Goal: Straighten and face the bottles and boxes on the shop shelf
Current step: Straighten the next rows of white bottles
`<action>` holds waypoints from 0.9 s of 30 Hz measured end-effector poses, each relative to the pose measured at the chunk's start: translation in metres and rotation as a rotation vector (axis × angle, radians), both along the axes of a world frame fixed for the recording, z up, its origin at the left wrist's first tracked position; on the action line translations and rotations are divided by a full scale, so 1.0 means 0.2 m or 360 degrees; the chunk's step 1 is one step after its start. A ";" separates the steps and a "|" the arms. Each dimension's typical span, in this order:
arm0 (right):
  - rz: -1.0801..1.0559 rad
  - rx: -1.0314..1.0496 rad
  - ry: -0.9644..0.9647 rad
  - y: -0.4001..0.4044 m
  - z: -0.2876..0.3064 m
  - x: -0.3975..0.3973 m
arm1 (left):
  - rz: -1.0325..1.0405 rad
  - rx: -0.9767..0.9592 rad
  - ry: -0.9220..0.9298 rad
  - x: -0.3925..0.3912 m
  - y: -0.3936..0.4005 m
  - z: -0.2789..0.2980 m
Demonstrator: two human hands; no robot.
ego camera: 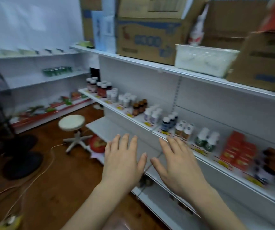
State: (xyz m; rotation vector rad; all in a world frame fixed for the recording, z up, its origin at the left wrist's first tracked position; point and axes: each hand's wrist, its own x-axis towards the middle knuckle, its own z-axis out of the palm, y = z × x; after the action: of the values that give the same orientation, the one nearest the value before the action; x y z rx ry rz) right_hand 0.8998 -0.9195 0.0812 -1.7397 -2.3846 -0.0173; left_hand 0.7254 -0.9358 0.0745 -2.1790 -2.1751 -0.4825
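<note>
Head view, blurred by motion: both hands are held out palm-down in the lower centre of the frame, in front of a white shelf that runs from the centre left down to the lower right edge. The left hand has its fingers straight and slightly spread and holds nothing. The right hand is the same, fingers extended, empty, its fingertips just beside the shelf's front edge. The two thumbs nearly meet. On the shelf stand bottles in small groups, from dark-red ones at the far left end to white-capped green ones right of centre. Red boxes sit further right, stacked. Yellow price tags line the front edge. On the top shelf, upper right, are cartons and a white basket. A stool stands on the floor at centre left.
</note>
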 end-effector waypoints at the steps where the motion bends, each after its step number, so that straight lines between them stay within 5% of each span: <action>1: 0.0059 -0.0014 -0.0003 0.07 -0.01 -0.07 | 0.0066 0.0013 -0.0004 -0.07 0.03 0.00; 11: 0.0309 0.0043 -0.0003 0.71 -0.04 -0.79 | 0.0316 0.0055 -0.0064 -0.75 0.51 -0.04; 27: 0.0031 0.0086 0.0144 1.83 -0.15 -1.56 | -0.0055 0.0014 -0.0032 -1.53 1.75 -0.14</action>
State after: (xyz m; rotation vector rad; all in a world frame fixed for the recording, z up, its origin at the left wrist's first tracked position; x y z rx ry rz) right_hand 0.5884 -0.5528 0.0518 -1.6569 -2.3149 -0.0001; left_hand 0.4186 -0.5868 0.0462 -2.2203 -2.1440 -0.5164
